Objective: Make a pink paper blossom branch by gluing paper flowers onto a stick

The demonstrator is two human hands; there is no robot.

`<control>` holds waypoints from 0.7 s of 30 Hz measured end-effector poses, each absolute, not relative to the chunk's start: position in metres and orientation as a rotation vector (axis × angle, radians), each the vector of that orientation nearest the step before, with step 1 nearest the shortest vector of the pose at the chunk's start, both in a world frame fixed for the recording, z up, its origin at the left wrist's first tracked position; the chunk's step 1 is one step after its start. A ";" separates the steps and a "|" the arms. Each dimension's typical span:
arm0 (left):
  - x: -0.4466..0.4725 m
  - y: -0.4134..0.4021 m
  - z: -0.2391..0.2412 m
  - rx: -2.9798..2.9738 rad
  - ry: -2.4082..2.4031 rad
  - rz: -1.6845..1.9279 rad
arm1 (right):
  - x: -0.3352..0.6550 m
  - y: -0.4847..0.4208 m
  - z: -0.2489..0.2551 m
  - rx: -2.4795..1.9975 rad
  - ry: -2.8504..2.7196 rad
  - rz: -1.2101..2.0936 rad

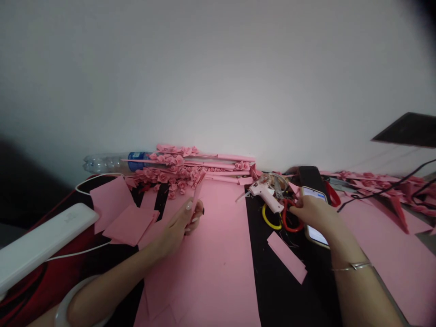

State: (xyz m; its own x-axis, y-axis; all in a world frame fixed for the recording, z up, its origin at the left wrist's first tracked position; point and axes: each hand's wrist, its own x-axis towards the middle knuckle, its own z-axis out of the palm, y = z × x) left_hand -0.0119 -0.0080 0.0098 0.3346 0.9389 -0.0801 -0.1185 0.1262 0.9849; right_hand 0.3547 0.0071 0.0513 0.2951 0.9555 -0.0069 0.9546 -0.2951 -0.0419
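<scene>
- Now the left hand (180,225) is clenched lightly on a pink paper strip (196,194). Thumb and fingers pinch its lower end, so it stands upright, clear of the big pink sheet (218,259) below.
- The right hand (315,213) lies over a lit phone (316,194), fingertips curled onto the red-handled scissors (289,221). I cannot tell whether they actually grasp a loop or only touch it.
- Tools crowd together by that hand, probably to keep them in easy reach: a white glue gun (266,194), nozzle pointing left, and a yellow ring (269,219) just beside the red handles.
- Finished paper roses (170,175) on long pink stems are stacked along the wall, apart from the work area.
- A clear bottle (109,162) lies on its side behind them. Its blue label is too small to read.
- A white slab-shaped device (41,240) with a cable bears a faint, illegible mark, and the phone screen's text is unreadable too.
</scene>
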 end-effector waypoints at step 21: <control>-0.011 -0.011 0.019 1.429 1.087 1.071 | 0.332 0.001 0.073 -1.452 -0.838 0.318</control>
State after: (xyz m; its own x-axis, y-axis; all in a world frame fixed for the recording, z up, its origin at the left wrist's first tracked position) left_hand -0.0114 -0.0108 0.0189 0.2026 0.9766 0.0726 0.0873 -0.0918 0.9919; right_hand 0.3322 0.0009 0.0729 0.6868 0.6589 0.3070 0.2900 0.1389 -0.9469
